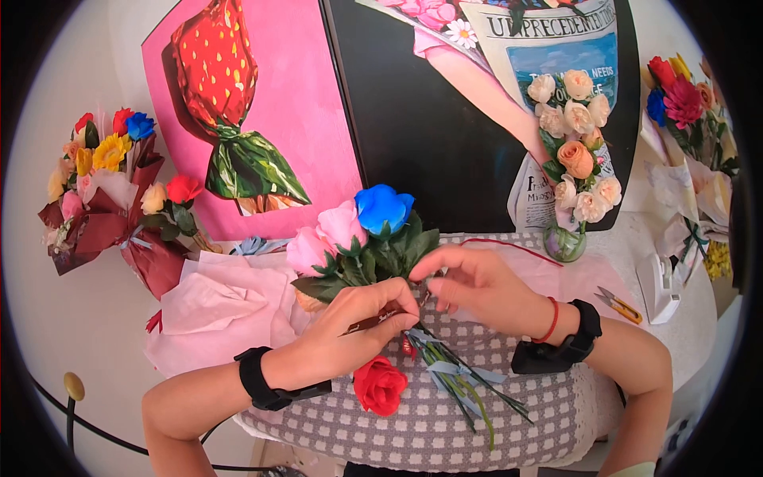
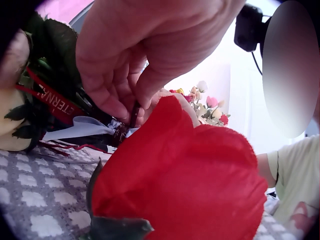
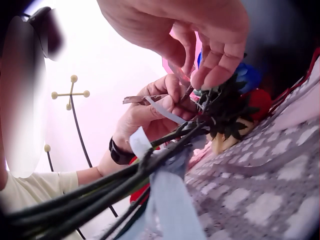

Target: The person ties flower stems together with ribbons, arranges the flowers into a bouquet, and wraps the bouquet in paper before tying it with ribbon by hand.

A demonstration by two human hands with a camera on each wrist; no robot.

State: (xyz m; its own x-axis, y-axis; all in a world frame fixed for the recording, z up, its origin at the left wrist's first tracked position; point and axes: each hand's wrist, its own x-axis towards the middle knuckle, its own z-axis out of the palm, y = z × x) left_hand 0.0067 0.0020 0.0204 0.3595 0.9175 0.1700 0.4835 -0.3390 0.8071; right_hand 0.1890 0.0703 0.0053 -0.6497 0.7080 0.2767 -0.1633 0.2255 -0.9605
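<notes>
My left hand (image 1: pixel 362 322) pinches a narrow dark brown printed ribbon (image 1: pixel 362 324) between thumb and fingertips, over the stems. A strip of ribbon runs up to the curled fingertips of my right hand (image 1: pixel 485 290), close beside the left. Between the hands lies a bouquet with a blue rose (image 1: pixel 384 210), pink roses (image 1: pixel 342 226) and dark green leaves. Its green stems (image 1: pixel 461 378) point toward me, with a pale blue ribbon (image 1: pixel 457 370) tied round them. A red rose (image 1: pixel 381 385) lies below my left hand and fills much of the left wrist view.
Pink wrapping paper (image 1: pixel 230 298) lies at left on the grey checked cloth (image 1: pixel 318 433). At right are orange-handled snips (image 1: pixel 620 304), a white tape dispenser (image 1: pixel 660 286) and a glass vase (image 1: pixel 564 241) of cream roses. Wrapped bouquets (image 1: pixel 119 199) stand beyond; paintings lean behind.
</notes>
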